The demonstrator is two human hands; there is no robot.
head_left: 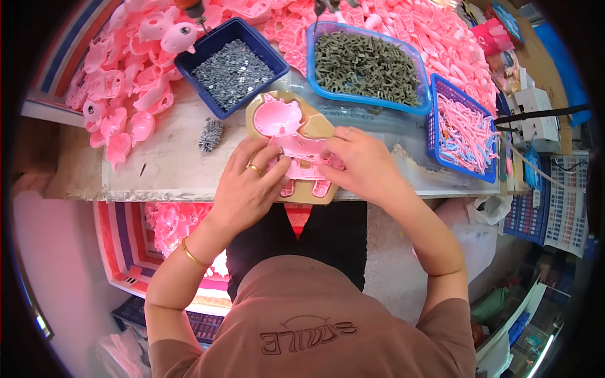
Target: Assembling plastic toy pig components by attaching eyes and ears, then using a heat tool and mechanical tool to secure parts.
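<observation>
A pink plastic toy shell half [296, 146], with a round head and short legs, lies hollow side up in a tan jig [319, 128] at the table's front edge. My left hand [249, 176] rests over the shell's left side, fingers bent and tips pressed to its middle. From the other side my right hand [359, 160] has its thumb and fingers closed at the shell's right edge. Whatever small part may be between the fingertips of either hand is hidden.
Behind the jig stand a dark blue bin of screws [232, 72] and a blue tub of dark green parts [368, 68]. A blue basket [463, 129] holds pink and blue strips. Pink shells [135, 88] pile up left and behind. A screw cluster [210, 135] lies left; a screwdriver [194, 11] hangs above.
</observation>
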